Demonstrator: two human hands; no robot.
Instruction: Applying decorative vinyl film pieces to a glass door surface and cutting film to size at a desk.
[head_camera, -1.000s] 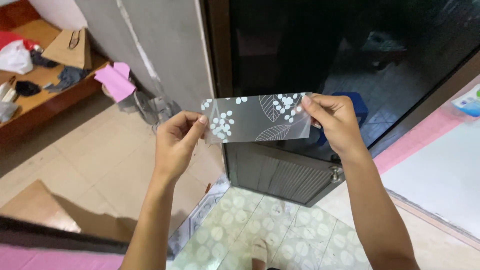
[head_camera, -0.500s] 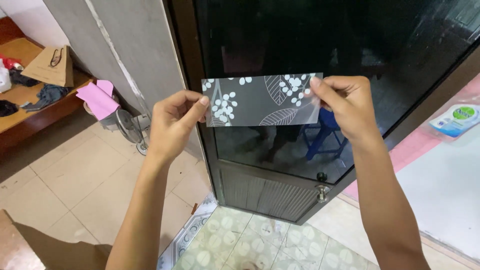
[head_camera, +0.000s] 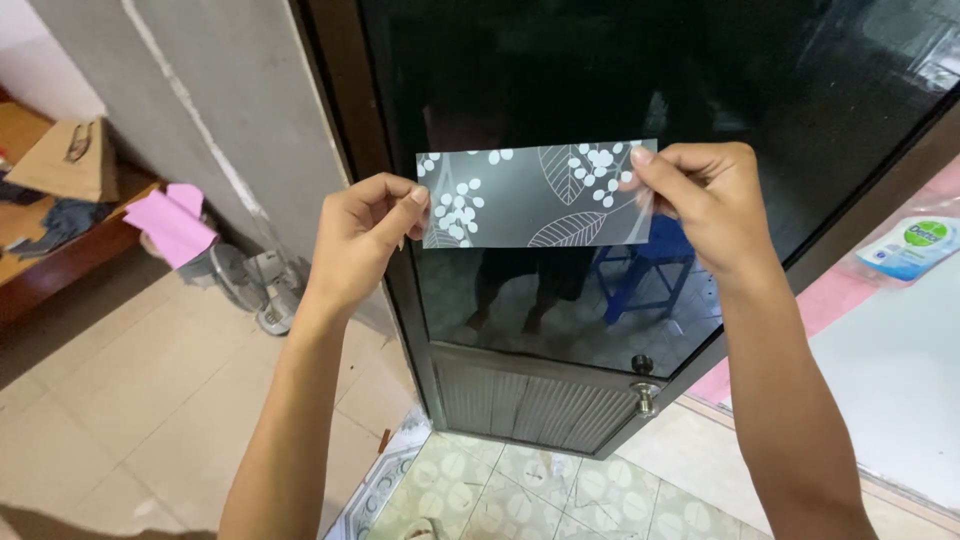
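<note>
At the frame's centre, the left hand (head_camera: 365, 235) and right hand (head_camera: 705, 205) pinch the thin, floppy-looking patterned film strip (head_camera: 535, 195) by its short ends, before the dark glass door (head_camera: 600, 80).

2 bare forearms, no sleeves, watch or rings; left hand (head_camera: 362, 238), right hand (head_camera: 712, 205).

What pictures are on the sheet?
White leaves and round berries on the see-through sheet, clearest in the head view.

Both forearms are stretched forward and raised. The left hand (head_camera: 365, 235) is closed in a pinch grip, thumb against fingers. The right hand (head_camera: 705, 205) is pinched likewise, its wrist bent slightly.
</note>
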